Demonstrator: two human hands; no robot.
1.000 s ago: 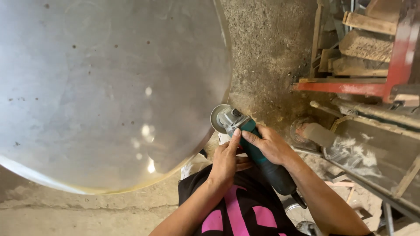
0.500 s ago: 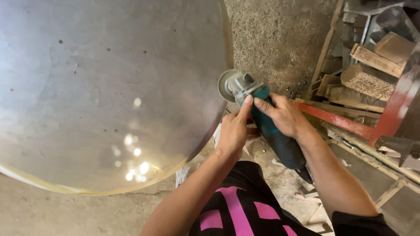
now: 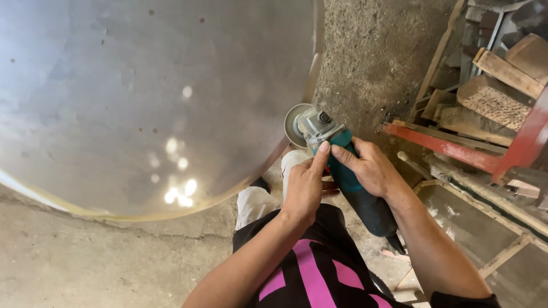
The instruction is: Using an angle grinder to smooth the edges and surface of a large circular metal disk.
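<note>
Metal sheet (image 3: 142, 102): the big round, dull-shiny disc is my landmark; it fills the upper left, its curved rim running down the right side and along the bottom.
Concrete floor (image 3: 85, 268): below the sheet's lower rim, rough and cracked.
Timber and red frame (image 3: 451, 145): well to the right of the sheet, apart from the work.
Angle grinder (image 3: 342, 171): teal body, grey head, just right of the sheet's rim; the disc (image 3: 294, 125) sits against or just beside the edge, and I cannot tell which.
Right hand (image 3: 374, 171): fingers clamped around the grinder body, right of the rim.
Left hand (image 3: 305, 188): fingers together, pressed on the grinder's near side, thumb up by the head.
Doing it well: I judge I should keep both grips firm, meet the rim at a shallow angle with light pressure, and keep my knee (image 3: 294, 159) clear.
</note>
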